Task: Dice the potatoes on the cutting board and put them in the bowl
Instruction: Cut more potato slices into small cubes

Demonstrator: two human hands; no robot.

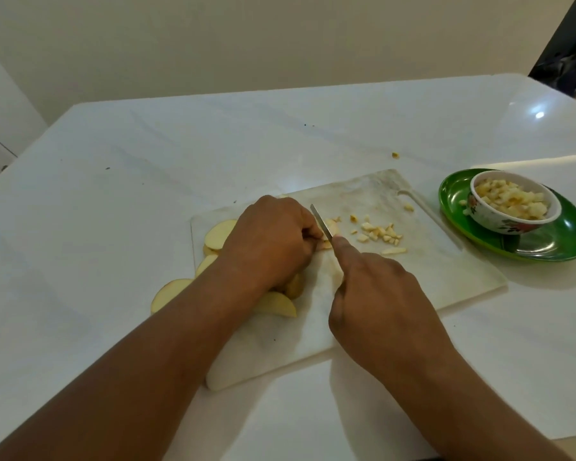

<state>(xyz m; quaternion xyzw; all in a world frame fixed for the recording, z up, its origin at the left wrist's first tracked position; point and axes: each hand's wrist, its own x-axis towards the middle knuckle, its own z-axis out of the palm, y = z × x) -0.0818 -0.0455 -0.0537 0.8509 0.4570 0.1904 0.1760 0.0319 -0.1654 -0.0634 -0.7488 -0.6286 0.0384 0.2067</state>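
On the cutting board [413, 261] | potato strip [327, 244] is pinned by curled left hand [273, 241] | knife [321, 224] is gripped by right hand [379, 294] (forefinger along spine) | dice [379, 236] beside blade | slices [218, 232] behind left wrist | bowl [509, 224] of dice on green plate [559, 241]

My right hand [376, 294] covers the knife [321, 224] handle, my left hand [270, 241] hides the piece being cut and parts of the potato slices [218, 232], and both forearms leave frame at the bottom.
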